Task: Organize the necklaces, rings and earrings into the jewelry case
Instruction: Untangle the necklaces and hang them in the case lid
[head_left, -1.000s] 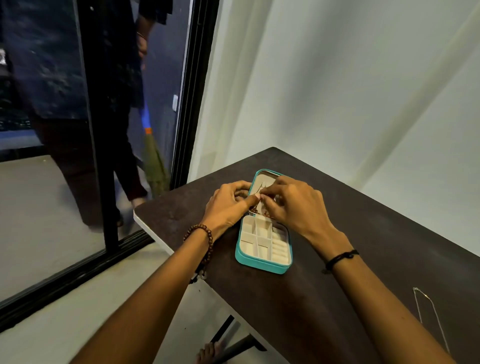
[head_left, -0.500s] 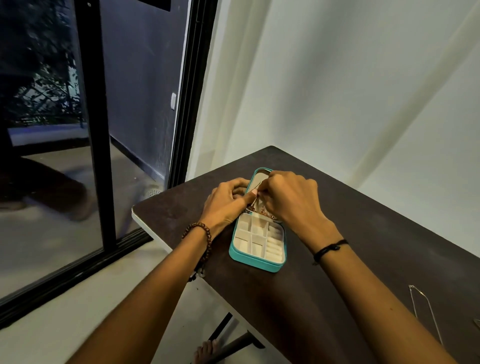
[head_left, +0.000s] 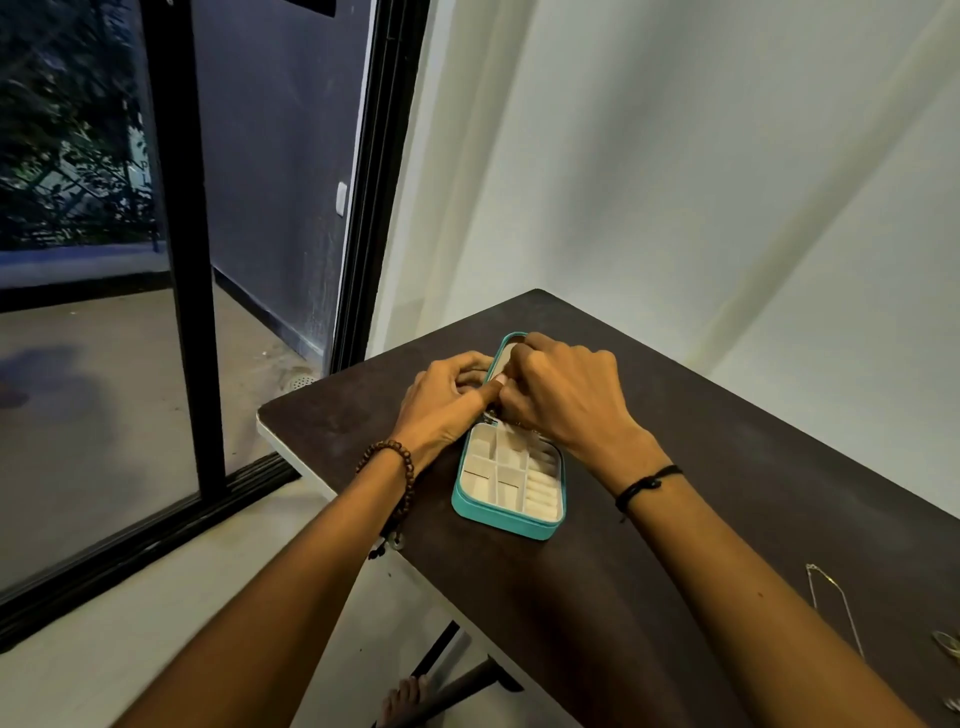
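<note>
The teal rounded-rectangular jewelry case (head_left: 511, 488) lies open on the dark brown tabletop (head_left: 727, 467), near its left edge. Its cream lining is divided into small square cells and ring rolls. The left hand (head_left: 447, 400) and right hand (head_left: 566, 395) crowd over its far half, fingers curled and tips meeting. I cannot tell what, if anything, they pinch. A thin silver chain necklace (head_left: 836, 608) lies well apart to the right.
</note>
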